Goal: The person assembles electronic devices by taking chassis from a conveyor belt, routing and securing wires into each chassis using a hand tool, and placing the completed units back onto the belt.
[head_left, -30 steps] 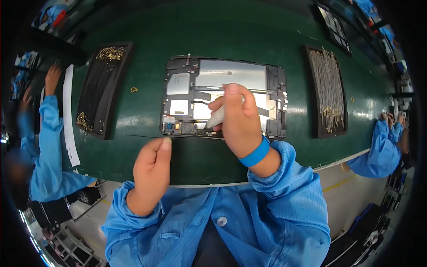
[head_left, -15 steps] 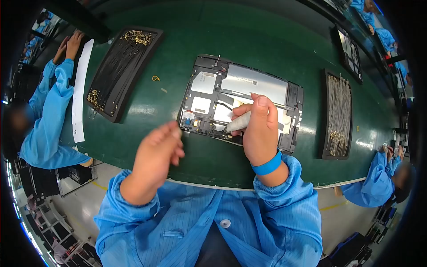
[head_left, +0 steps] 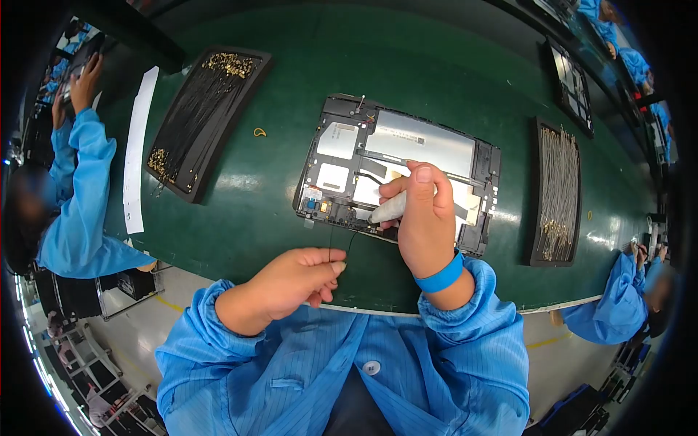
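An opened tablet [head_left: 422, 138] lies on the green bench, its silver battery plates, ribbon cables and circuit parts showing. My right hand [head_left: 429, 225] is closed around a tool wrapped in whitish material [head_left: 389, 209]. The tool's dark tip meets the tablet's near edge, left of the hand. Just in front of that edge, my left hand [head_left: 291, 283] pinches a thin black cable [head_left: 351, 245] between thumb and forefinger. The cable curves up toward the tool tip. Whether its end is attached there is too small to tell.
A black tray of black cables with gold ends [head_left: 207, 120] stands on the left, beside a white strip [head_left: 136, 156]. On the right is a tray of grey cables [head_left: 557, 192], with another opened device [head_left: 571, 87] behind. Co-workers in blue sleeves [head_left: 81, 211] sit at both sides.
My left hand has moved down and right from beside the tablet's near left corner, and the black cable now shows at its fingers. My right hand stays at nearly the same spot.
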`<state>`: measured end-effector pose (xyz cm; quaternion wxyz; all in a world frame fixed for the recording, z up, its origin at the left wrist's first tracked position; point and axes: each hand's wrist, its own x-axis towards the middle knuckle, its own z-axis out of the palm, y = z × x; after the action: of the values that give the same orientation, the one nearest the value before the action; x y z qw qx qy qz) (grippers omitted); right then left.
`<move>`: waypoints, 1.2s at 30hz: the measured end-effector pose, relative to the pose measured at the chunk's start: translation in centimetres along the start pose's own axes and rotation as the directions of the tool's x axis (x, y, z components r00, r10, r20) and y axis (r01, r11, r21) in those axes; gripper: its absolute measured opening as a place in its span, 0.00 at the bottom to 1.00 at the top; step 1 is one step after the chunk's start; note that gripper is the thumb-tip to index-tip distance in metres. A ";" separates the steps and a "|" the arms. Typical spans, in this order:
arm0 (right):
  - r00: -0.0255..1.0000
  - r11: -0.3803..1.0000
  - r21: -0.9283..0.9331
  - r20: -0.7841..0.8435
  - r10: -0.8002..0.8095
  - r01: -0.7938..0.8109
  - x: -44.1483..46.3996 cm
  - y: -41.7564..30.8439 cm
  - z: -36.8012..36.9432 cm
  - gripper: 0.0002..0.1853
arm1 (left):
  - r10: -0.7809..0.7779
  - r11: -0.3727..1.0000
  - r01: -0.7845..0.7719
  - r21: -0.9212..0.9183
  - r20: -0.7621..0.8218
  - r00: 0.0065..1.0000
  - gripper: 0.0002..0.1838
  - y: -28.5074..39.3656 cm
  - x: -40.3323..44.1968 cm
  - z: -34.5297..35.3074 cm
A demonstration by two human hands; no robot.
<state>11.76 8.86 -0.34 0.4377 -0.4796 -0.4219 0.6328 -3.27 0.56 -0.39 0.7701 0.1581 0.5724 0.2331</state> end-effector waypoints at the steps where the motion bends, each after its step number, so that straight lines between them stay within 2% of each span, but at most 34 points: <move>1: 1.000 1.000 -0.002 0.001 -0.003 0.003 0.0 0.0 0.0 0.21 | -0.022 1.000 0.021 0.005 0.018 1.000 0.23 -0.1 -0.1 0.0; 5: 1.000 1.000 -0.019 0.010 -0.004 0.005 0.0 0.1 0.1 0.21 | -0.042 0.997 0.041 -0.059 -0.016 0.999 0.21 0.6 0.4 0.1; 8: 0.998 0.998 -0.050 0.041 0.043 -0.041 0.0 0.0 0.0 0.19 | 0.000 0.994 0.001 -0.112 0.011 1.000 0.19 0.8 1.2 0.1; 11: 0.992 0.980 -0.199 0.123 0.004 0.021 0.6 -0.3 0.5 0.18 | -0.006 0.994 0.007 -0.112 0.008 1.000 0.17 1.3 1.0 0.3; 14: 0.913 0.842 -0.536 0.313 0.260 -0.056 2.3 -1.7 0.6 0.18 | -0.032 0.987 0.032 -0.159 0.008 0.999 0.16 1.4 1.0 0.2; 17: 0.856 0.629 -0.729 0.481 0.191 0.269 3.4 -1.4 0.7 0.20 | -0.032 0.983 0.038 -0.179 0.036 0.999 0.16 1.3 1.2 0.0; 20: 0.832 0.568 -0.783 0.476 0.286 0.254 3.4 -1.9 1.3 0.19 | -0.026 0.988 0.033 -0.149 0.050 0.998 0.20 1.4 1.1 0.0; 23: 0.761 0.575 -0.817 0.352 0.545 -0.033 3.4 -4.2 1.7 0.16 | -0.002 0.988 0.008 -0.156 0.040 0.999 0.19 1.3 1.0 0.0; 26: 0.856 0.796 -0.599 0.361 0.370 -0.091 3.2 -2.0 0.2 0.14 | -0.057 0.985 0.061 -0.159 0.026 0.998 0.22 1.6 1.1 0.0; 28: 0.942 0.861 -0.508 0.305 0.138 0.039 3.0 -2.0 -2.0 0.15 | -0.042 0.980 0.056 -0.193 0.073 0.996 0.23 1.7 1.0 -0.3; 30: 0.991 0.934 -0.345 0.064 0.117 -0.088 2.9 -3.2 -5.5 0.15 | -0.030 0.972 0.063 -0.225 0.144 0.989 0.25 1.6 1.1 -0.7; 32: 0.976 0.972 -0.207 -0.209 0.067 -0.111 2.5 -4.6 -9.0 0.17 | -0.017 0.962 0.079 -0.261 0.230 0.973 0.26 1.4 1.4 -1.4; 33: 0.960 0.974 -0.193 -0.273 0.061 -0.116 2.4 -4.7 -12.2 0.19 | -0.014 0.958 0.091 -0.274 0.271 0.962 0.26 1.3 1.5 -1.7; 34: 0.930 0.982 -0.182 -0.368 -0.015 -0.056 1.8 -4.7 -14.8 0.19 | -0.009 0.953 0.103 -0.286 0.312 0.950 0.25 1.2 1.7 -1.9; 35: 0.859 0.978 -0.204 -0.507 -0.071 -0.040 0.9 -5.1 -16.1 0.20 | -0.005 0.948 0.117 -0.297 0.353 0.936 0.25 1.1 1.8 -2.2; 36: 0.794 0.940 -0.329 -0.594 -0.130 -0.092 -0.3 -5.8 -17.0 0.22 | 0.000 0.944 0.123 -0.306 0.374 0.927 0.25 1.1 1.9 -2.3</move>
<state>29.21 12.05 2.10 0.4663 -0.7211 -0.3668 0.3579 -5.24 2.42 -2.06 0.8862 0.0519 0.3760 0.2655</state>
